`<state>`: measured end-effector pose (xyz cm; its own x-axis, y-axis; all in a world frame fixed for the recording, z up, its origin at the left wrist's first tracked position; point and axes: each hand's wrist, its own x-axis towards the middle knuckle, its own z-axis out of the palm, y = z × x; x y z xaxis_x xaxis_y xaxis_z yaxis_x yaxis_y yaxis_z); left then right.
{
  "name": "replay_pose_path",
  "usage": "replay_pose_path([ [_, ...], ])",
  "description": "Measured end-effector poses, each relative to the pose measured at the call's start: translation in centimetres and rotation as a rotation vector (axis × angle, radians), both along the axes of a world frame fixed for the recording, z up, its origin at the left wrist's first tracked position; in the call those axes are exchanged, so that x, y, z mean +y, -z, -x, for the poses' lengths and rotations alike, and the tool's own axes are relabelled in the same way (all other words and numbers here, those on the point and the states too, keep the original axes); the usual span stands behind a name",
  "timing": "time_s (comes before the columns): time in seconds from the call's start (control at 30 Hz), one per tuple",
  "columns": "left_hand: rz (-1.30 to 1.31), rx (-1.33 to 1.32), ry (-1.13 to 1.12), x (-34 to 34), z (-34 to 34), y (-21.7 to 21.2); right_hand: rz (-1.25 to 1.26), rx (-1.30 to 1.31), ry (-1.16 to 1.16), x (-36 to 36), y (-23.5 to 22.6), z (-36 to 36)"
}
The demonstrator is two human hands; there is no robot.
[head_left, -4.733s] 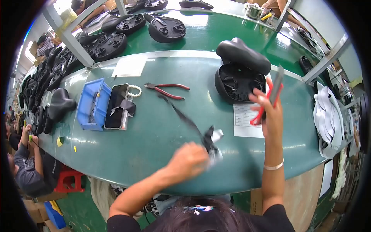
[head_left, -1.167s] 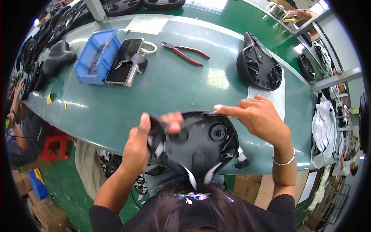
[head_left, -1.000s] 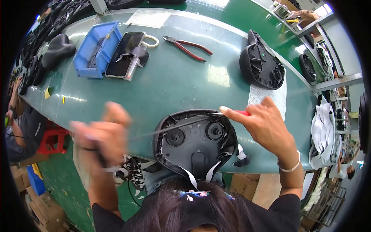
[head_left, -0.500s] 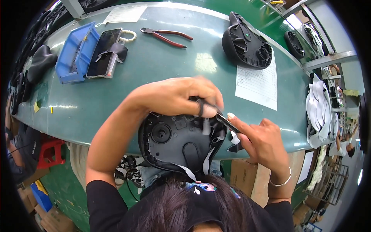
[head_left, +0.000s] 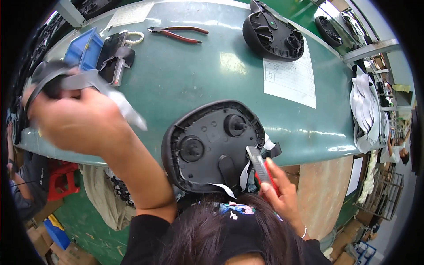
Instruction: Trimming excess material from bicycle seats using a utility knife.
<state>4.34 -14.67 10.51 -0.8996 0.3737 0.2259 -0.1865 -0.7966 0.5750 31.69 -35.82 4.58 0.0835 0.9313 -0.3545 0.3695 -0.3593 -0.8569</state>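
Gripping, right hand [head_left: 282,190]: cutter [head_left: 259,167] held, lower right.
Left hand [head_left: 75,117]: blurred; strip [head_left: 128,110] clutched, left.
Saddle [head_left: 203,168]: judged light, stiff; best held by rim [head_left: 168,152], centre.

- Bright light is filling the scene.
- A pale patch and white streaks of glare are shining on the green tabletop [head_left: 198,84].
- The left hand [head_left: 79,119] is blurring.
- Fisheye distortion is bending straight edges; black is framing the corners.
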Motion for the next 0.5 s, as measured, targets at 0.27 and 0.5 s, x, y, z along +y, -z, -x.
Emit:
replay_pose_path([
  [0.27,0.849,1.517,1.338,0.2,-1.8,11.0,-0.431,-0.054,-0.007,10.1,3.7,-1.8],
  [0.5,0.983,0.723,1.018,6.2,-4.4,10.4,-0.464,0.258,0.505,18.4,3.2,-8.7],
])
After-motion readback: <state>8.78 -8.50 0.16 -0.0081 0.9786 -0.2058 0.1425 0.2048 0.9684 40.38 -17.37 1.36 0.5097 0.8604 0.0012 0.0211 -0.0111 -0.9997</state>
